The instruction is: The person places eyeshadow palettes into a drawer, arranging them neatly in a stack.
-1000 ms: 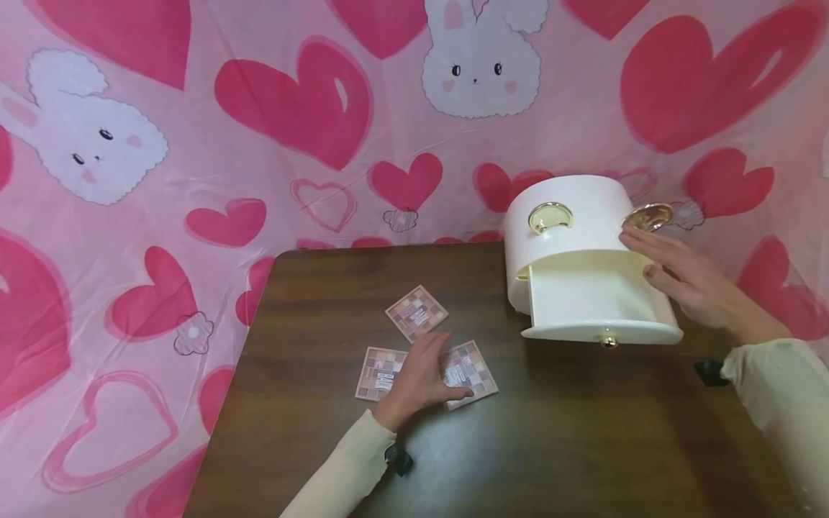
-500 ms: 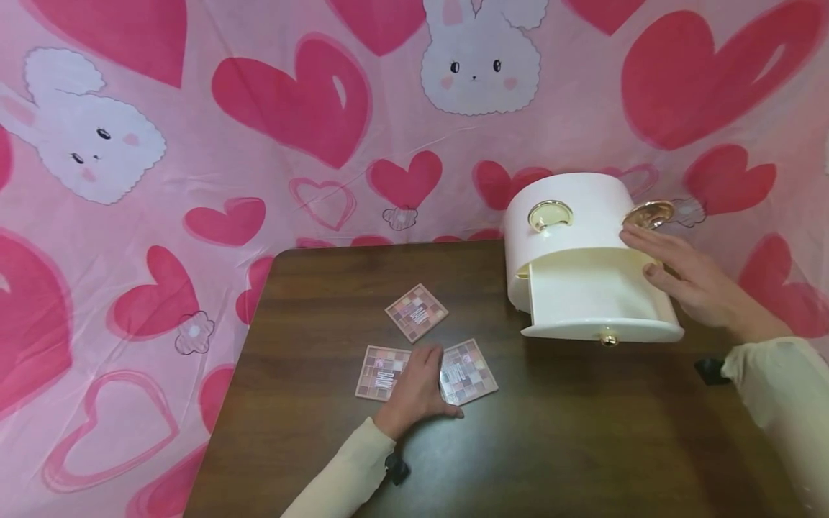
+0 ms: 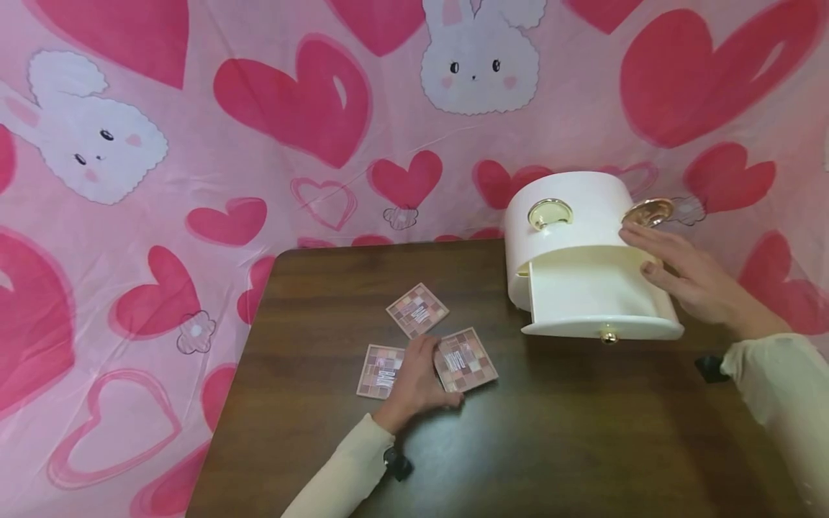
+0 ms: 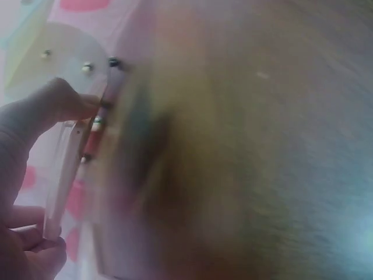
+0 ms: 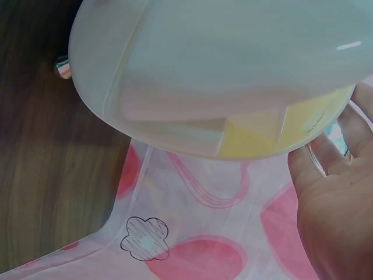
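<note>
My left hand [image 3: 412, 383] pinches a square eyeshadow palette [image 3: 468, 362] between thumb and fingers; its near edge is tilted up off the table. In the left wrist view the thumb and fingertips hold opposite ends of that palette [image 4: 65, 175]. Two similar palettes lie flat close by: one behind [image 3: 417, 309], and one at the left [image 3: 377, 368], partly covered by the hand. My right hand [image 3: 693, 277], fingers extended, rests against the right side of a white rounded box [image 3: 573, 191]. The box's drawer [image 3: 596, 288] is pulled out, with nothing visible inside.
A gold knob [image 3: 608, 337] sticks out from the drawer's front. Round gold fittings, one [image 3: 550, 214] at the left and one [image 3: 648, 213] at the right, sit on the box. Behind the brown wooden table [image 3: 550, 439] hangs a pink heart-print cloth [image 3: 259, 29].
My left hand has closed on the right-hand palette, which now tilts up from the table instead of lying flat. The right hand and the box stay in place.
</note>
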The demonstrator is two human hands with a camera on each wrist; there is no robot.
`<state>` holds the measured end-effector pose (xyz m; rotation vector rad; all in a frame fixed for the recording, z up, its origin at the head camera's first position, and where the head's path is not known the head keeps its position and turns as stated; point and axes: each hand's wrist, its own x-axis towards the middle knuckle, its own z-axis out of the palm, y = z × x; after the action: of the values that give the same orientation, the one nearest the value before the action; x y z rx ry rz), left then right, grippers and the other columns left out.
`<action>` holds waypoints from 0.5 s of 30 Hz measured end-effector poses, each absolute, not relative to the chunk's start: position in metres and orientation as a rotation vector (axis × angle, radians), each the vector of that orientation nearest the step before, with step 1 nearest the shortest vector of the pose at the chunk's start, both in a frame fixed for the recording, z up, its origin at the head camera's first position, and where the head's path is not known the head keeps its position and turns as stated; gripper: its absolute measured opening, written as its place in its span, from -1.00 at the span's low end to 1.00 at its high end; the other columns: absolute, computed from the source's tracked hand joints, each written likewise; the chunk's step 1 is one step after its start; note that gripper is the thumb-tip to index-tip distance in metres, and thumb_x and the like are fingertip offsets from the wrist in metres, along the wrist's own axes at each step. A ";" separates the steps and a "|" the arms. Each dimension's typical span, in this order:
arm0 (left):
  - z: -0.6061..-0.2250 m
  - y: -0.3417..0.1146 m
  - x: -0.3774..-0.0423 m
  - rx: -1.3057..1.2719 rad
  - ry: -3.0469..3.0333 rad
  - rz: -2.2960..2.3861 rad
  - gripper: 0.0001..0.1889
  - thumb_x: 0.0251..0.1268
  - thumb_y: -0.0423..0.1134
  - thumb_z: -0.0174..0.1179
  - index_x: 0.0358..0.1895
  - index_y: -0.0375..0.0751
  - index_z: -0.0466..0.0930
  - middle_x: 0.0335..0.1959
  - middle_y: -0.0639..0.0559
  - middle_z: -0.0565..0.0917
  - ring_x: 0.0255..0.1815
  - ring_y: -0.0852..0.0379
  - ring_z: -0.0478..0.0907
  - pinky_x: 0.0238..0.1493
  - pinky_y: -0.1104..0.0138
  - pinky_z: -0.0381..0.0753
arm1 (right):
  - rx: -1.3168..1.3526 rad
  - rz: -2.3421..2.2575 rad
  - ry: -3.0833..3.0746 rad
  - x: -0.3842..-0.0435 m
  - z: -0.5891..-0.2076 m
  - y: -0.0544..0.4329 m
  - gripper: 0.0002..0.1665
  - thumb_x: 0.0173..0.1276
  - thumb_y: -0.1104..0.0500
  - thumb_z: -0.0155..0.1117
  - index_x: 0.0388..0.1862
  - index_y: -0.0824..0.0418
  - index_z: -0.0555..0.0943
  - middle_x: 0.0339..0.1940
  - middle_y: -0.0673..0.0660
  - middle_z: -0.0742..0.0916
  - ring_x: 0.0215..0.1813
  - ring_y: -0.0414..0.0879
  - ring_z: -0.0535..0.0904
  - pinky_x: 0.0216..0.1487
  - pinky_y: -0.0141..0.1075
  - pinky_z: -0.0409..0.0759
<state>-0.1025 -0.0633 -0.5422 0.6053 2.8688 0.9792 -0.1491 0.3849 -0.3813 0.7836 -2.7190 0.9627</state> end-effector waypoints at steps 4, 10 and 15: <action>-0.528 -0.064 -0.105 0.567 2.895 1.090 0.17 -0.52 0.06 0.71 0.36 -0.31 0.36 0.29 -0.15 0.44 0.32 -0.10 0.34 0.34 0.04 0.38 | 0.764 0.983 -2.732 -0.150 -0.381 0.384 -0.21 0.35 0.37 0.20 0.56 0.12 0.31 0.58 0.06 0.30 0.53 -0.29 0.04 0.50 0.20 -0.15; -0.504 -0.066 -0.112 0.587 2.946 1.130 0.21 -0.55 0.01 0.74 0.39 -0.34 0.34 0.30 -0.18 0.43 0.34 -0.13 0.32 0.35 0.04 0.37 | 0.759 0.988 -2.722 -0.150 -0.382 0.386 -0.23 0.35 0.37 0.20 0.55 0.14 0.33 0.57 0.07 0.32 0.54 -0.28 0.05 0.50 0.21 -0.16; -0.485 -0.071 -0.120 0.619 3.020 1.198 0.20 -0.59 -0.01 0.74 0.35 -0.37 0.38 0.28 -0.19 0.45 0.31 -0.12 0.32 0.31 0.04 0.42 | 0.774 0.969 -2.713 -0.148 -0.383 0.386 -0.23 0.35 0.37 0.21 0.55 0.14 0.33 0.57 0.02 0.32 0.53 -0.31 0.05 0.51 0.09 -0.14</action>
<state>-0.1203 -0.0709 -0.4850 0.6191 3.0203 1.1979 -0.1485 0.3865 -0.3831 0.7738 -2.7129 0.9689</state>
